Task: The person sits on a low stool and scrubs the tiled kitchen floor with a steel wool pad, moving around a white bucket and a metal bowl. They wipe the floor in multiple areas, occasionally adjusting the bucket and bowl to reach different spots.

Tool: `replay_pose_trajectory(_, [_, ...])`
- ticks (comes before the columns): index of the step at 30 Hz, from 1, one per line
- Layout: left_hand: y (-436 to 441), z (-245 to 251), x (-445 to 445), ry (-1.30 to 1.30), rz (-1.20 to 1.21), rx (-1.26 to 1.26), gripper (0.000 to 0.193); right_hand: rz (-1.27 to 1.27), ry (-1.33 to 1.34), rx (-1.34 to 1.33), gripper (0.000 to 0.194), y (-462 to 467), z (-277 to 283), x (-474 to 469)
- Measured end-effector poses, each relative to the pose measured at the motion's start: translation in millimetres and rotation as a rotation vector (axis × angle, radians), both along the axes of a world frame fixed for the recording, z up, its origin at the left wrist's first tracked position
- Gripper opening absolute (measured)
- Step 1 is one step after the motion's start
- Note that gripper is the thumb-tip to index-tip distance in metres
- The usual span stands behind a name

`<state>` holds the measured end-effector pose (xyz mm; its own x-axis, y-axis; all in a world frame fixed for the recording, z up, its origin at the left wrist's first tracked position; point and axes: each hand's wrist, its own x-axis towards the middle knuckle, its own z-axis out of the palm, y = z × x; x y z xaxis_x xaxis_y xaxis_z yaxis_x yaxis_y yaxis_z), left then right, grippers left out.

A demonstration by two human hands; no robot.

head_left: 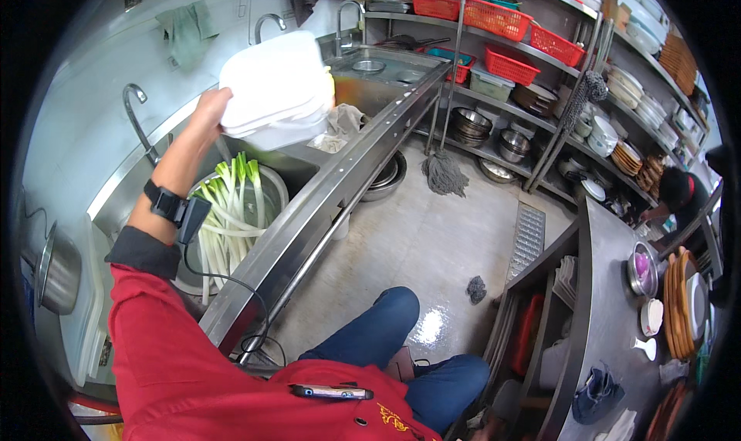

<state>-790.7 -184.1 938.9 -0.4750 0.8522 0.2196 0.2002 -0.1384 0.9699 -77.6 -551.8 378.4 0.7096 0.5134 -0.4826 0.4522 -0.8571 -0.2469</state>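
Note:
My left hand (209,106) grips the left edge of a white rounded rectangular plastic container (275,85), raised above the sinks. Glare washes out its surface, and it may be more than one piece stacked. Beneath my forearm, a round metal basin (282,189) stands in the nearest sink. Long spring onions (228,209) lie in it, with white stalks and cut green ends. Just beyond the container, a crumpled greyish cloth (345,121) rests on the sink ledge. My right hand is out of view; a stainless steel counter (596,302) lies on that side.
Curved taps (132,93) line the wall. The steel sink rim (324,192) runs diagonally past my knees. Racks hold red baskets (498,18) and metal bowls (472,125). A mop (444,173) hangs to the floor. A person (686,200) bends at the far right. A cable hangs from my wrist.

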Motion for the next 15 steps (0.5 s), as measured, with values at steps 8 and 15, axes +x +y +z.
replay_pose_trajectory(8, [5,-98,-51,1.116,0.447,-0.429,0.03,-0.017,-0.012,0.001,0.05,9,8,11])
replay_pose_trajectory(15, [37,-116,-11,1.489,0.156,-0.714,0.026,-0.062,-0.006,0.008,0.051,-3,7,6])
